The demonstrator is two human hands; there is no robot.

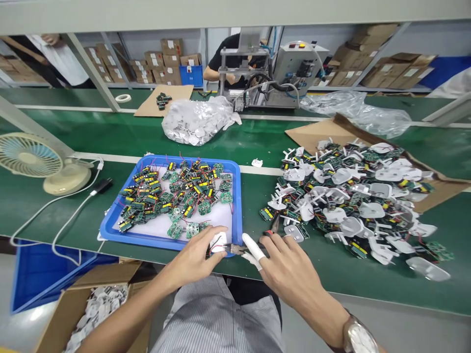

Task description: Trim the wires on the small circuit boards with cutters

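Note:
My left hand pinches a white plastic plug cover with red wires at the front edge of the blue tray. White coverings wrap fingers of my right hand, which is closed on pliers. Their metal jaws point left and meet the plug cover; most of the handles are hidden under my hand. Just beyond my right knuckles shows a red and dark tool, partly hidden. Inside the tray lie many green circuit boards with yellow-and-black parts and red wires.
To the right is a heap of white plug covers with boards, partly on cardboard. A bag of white parts and a machine stand farther back. A fan with cables is left; a carton of white parts stands below.

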